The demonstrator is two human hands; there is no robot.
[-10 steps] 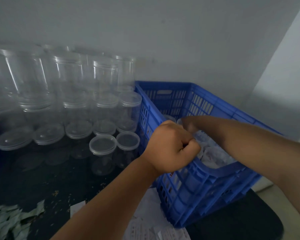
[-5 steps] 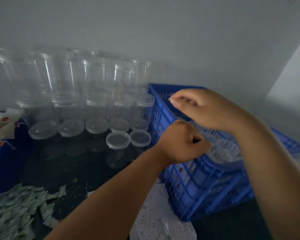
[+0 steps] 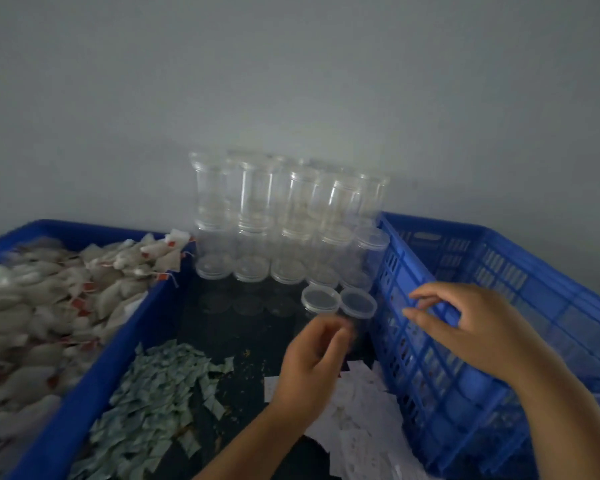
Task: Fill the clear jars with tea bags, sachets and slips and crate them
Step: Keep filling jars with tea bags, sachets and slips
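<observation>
Clear jars [image 3: 284, 230] are stacked along the back edge of the dark surface [image 3: 253, 341]; two lidded jars [image 3: 321, 299] are parked in front, just beside the right crate [image 3: 430, 393]. The left hand [image 3: 309, 365] is loosely curled near them, nothing held, bit blurry; the right hand [image 3: 475, 327] is spread over the crate wall. Tea bags [image 3: 42, 306] are heaped in the left crate [image 3: 94, 375]; sachets [image 3: 156, 396] and slips [image 3: 361, 410] are piled by the front edge.

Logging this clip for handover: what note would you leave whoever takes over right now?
Left hand: loosely curled, empty, over the slips.
Right hand: open, empty, at the right crate, by its near wall.
Tea bags in the left crate; sachets piled on the table; empty jars stacked at the back.
Done: cannot tell, the right crate's inside is hidden.
Left: fill jars, crate them.
</observation>
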